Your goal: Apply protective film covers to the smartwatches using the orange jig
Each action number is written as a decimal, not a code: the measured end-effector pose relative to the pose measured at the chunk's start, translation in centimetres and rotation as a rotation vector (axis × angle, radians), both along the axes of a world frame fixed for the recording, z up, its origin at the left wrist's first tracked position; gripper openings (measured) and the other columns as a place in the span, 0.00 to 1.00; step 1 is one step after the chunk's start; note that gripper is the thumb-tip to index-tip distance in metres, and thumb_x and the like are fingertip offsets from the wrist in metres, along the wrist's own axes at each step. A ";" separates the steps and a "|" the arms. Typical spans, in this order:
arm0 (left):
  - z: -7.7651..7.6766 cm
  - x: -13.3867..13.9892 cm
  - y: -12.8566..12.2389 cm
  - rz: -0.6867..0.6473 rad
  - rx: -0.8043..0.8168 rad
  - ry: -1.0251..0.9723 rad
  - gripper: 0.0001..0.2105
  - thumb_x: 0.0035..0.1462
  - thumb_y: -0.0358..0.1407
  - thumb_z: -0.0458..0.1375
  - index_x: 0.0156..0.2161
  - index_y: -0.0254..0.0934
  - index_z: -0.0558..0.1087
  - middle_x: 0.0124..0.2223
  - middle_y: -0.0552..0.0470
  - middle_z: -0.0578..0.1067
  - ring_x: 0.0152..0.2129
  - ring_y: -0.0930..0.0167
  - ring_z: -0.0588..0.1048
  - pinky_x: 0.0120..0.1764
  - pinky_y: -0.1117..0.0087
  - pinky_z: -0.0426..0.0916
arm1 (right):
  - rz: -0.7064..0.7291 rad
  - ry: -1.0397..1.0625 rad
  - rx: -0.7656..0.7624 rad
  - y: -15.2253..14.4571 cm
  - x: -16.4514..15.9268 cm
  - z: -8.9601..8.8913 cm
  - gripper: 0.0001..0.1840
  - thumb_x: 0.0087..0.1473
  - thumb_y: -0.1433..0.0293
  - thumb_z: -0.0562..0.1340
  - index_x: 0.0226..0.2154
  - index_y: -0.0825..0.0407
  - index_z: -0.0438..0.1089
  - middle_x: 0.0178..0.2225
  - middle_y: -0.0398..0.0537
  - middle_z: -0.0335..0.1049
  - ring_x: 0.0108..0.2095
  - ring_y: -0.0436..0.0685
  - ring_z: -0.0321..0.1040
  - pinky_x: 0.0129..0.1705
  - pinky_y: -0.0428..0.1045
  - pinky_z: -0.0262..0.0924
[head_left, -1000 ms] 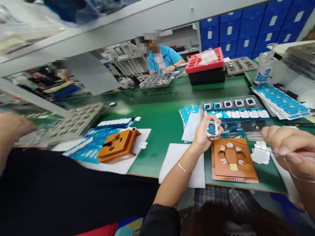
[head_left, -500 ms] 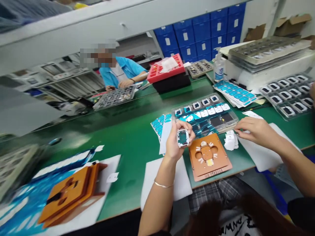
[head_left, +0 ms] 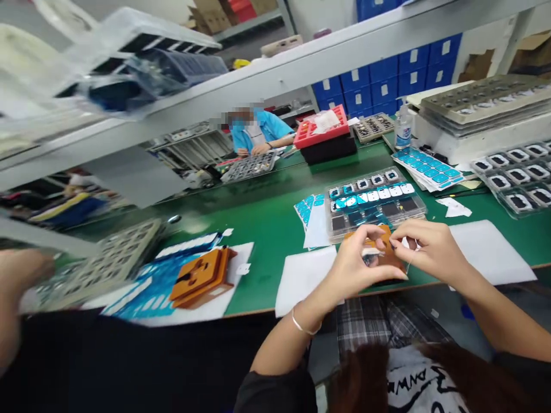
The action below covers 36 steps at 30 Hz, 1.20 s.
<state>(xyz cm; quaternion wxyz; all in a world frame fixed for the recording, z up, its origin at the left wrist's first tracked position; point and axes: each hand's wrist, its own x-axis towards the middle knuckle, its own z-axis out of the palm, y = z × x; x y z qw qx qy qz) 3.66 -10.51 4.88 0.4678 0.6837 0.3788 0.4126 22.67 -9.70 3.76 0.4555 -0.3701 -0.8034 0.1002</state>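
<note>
My left hand [head_left: 355, 261] is curled around a small white-rimmed frame [head_left: 371, 251], gripped between thumb and fingers and mostly hidden by them. Close beside it, my right hand [head_left: 430, 248] has thumb and fingertips pinched together. Whatever sits in that pinch is too small to name. Under both hands lies an orange fixture plate [head_left: 386, 234], largely covered. Just behind them stands a clear tray [head_left: 379, 221] with white-framed parts and blue-and-white film pieces. White foam sheets [head_left: 301, 275] lie to either side on the green table [head_left: 258, 229].
A second orange fixture [head_left: 200, 272] rests on blue film at the left, near a grey tray [head_left: 124, 252]. Blue sticker sheets [head_left: 430, 167], a pump bottle [head_left: 403, 127] and stacked trays [head_left: 486, 100] stand behind. A co-worker in blue [head_left: 271, 126] sits opposite; another person's arm [head_left: 21, 275] enters at left.
My right hand has come left to meet my left hand above the orange plate. The frame has turned and is now mostly covered. The view has swung left, bringing in another person's arm.
</note>
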 end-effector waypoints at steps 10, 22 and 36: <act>-8.0 -3.7 -12.8 0.564 0.567 0.330 0.08 0.62 0.31 0.59 0.42 0.40 0.80 0.36 0.46 0.81 0.31 0.71 0.79 0.34 0.72 0.75 | 0.626 -0.046 -0.781 -3.5 -5.8 -3.3 0.10 0.48 0.66 0.61 0.25 0.52 0.76 0.24 0.46 0.73 0.22 0.52 0.63 0.25 0.47 0.54; -27.1 -14.2 -28.6 1.248 -0.720 0.819 0.15 0.64 0.41 0.58 0.52 0.35 0.71 0.52 0.45 0.74 0.47 0.66 0.75 0.50 0.57 0.74 | 0.860 -0.298 -0.903 -4.6 -3.4 -5.2 0.21 0.55 0.51 0.66 0.41 0.49 0.78 0.37 0.51 0.76 0.34 0.57 0.70 0.34 0.51 0.65; -36.2 -16.1 -32.2 1.029 -1.304 0.788 0.19 0.63 0.42 0.59 0.55 0.35 0.69 0.54 0.44 0.72 0.49 0.64 0.74 0.49 0.57 0.74 | 0.577 -0.361 -0.660 -2.8 0.7 -6.2 0.26 0.41 0.38 0.67 0.31 0.40 0.80 0.33 0.51 0.79 0.27 0.59 0.75 0.29 0.49 0.73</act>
